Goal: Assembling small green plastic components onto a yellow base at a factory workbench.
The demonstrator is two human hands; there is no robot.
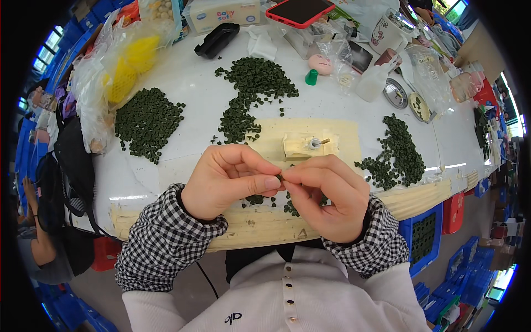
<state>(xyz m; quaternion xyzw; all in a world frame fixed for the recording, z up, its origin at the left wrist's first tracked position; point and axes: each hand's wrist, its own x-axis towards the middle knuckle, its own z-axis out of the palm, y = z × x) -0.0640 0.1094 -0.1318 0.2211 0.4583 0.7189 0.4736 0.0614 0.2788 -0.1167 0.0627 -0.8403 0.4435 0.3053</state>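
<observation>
My left hand [218,180] and my right hand [334,191] meet over the table's front edge. Thumb and forefinger of each are pinched together, fingertips touching around a small dark green part [280,177], mostly hidden by the fingers. Just beyond them stands a taped, cream-coloured block [295,146] with a grey collar and a brownish pin sticking out to the right. More small dark green parts [255,200] lie beneath my hands, partly covered. Similar parts form a left heap [148,124], a middle heap [260,77] and a right heap [406,152].
Along the back are a plastic bag with yellow netting [130,61], a black tray [217,40], a red-cased phone [298,11], a green cap [312,77], a white bottle [373,83] and round tins [395,93]. A blue crate [437,224] sits below the right edge. Another person [44,249] is at left.
</observation>
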